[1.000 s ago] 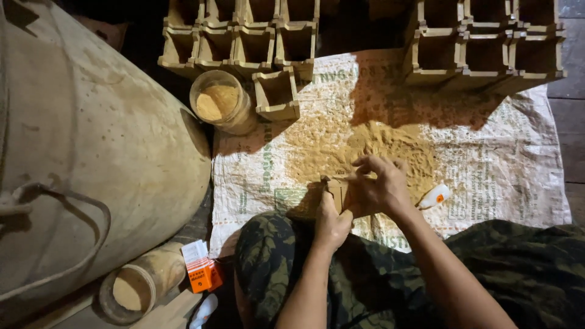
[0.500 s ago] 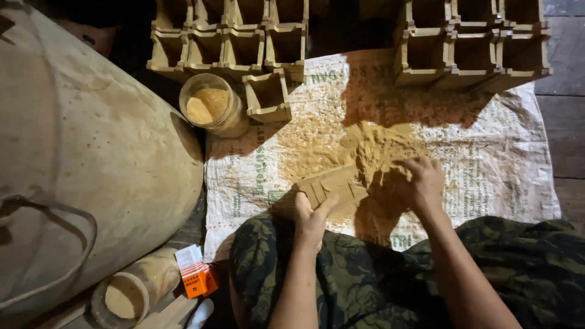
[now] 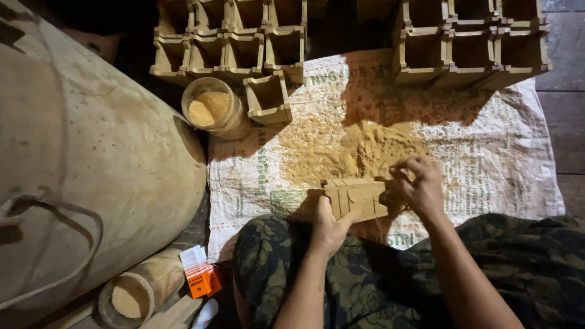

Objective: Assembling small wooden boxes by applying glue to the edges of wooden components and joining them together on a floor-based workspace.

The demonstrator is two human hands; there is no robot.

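Note:
My left hand (image 3: pixel 329 224) grips a small square wooden box mould (image 3: pixel 356 197), held on its side just above my lap. My right hand (image 3: pixel 418 184) is at the mould's right end, fingers curled against it. Both hands hover over the near edge of a heap of yellow-brown powder (image 3: pixel 347 149) spread on a white woven sack (image 3: pixel 487 164) laid flat on the floor. My legs in camouflage trousers (image 3: pixel 390 274) are beneath the hands.
Two blocks of open square wooden moulds stand at the back, left (image 3: pixel 231 42) and right (image 3: pixel 469 42), one loose mould (image 3: pixel 268 97) nearer. A jar of powder (image 3: pixel 210 109) is upright; another jar (image 3: pixel 137 292) lies by an orange packet (image 3: pixel 201 277). A large dusty sack (image 3: pixel 91 158) fills the left.
My hands have drawn back from the powder heap toward my lap, bringing the wooden mould with them. The mould now lies turned on its side between both hands.

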